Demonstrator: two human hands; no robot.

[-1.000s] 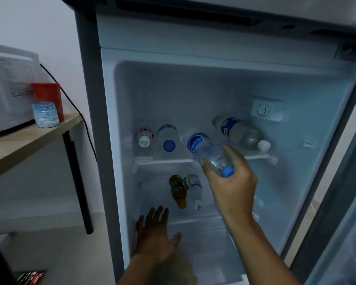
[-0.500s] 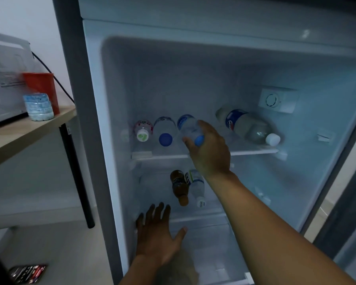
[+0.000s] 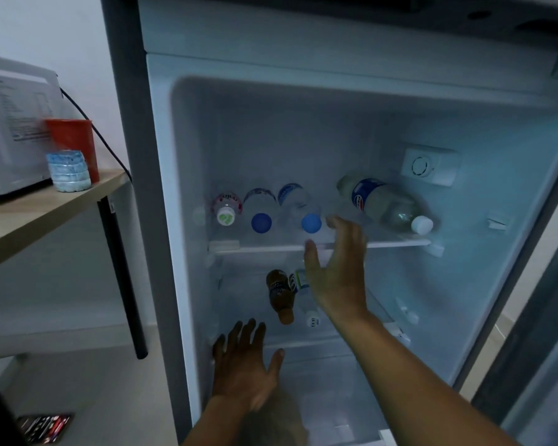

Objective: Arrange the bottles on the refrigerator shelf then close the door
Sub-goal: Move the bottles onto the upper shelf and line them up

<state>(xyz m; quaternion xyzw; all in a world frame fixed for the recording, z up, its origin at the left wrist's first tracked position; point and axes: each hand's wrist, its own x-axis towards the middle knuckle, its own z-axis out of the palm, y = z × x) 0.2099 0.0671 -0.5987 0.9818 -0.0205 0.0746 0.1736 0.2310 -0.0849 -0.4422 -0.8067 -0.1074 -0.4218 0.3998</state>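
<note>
On the upper shelf (image 3: 393,243) three bottles lie side by side, caps toward the camera, long axes running front to back: a white-capped bottle (image 3: 226,209), a blue-capped bottle (image 3: 261,212), then a second blue-capped bottle (image 3: 302,210). The left hand (image 3: 244,365) rests spread and empty at the lower shelf's edge. The right hand (image 3: 337,272) is spread wide, empty, just right of that third cap. The large bottle (image 3: 380,202) lies diagonally, cap front-right.

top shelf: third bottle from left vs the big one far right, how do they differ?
The third bottle has a blue cap and lies pointing straight out, parallel to its two left neighbours. The big bottle has a white cap and lies at an angle, its cap toward the front right. It looks longer and fatter, and it lies apart from the row. Both are clear plastic with blue labels, lying on their sides on the upper shelf, caps forward.
</note>
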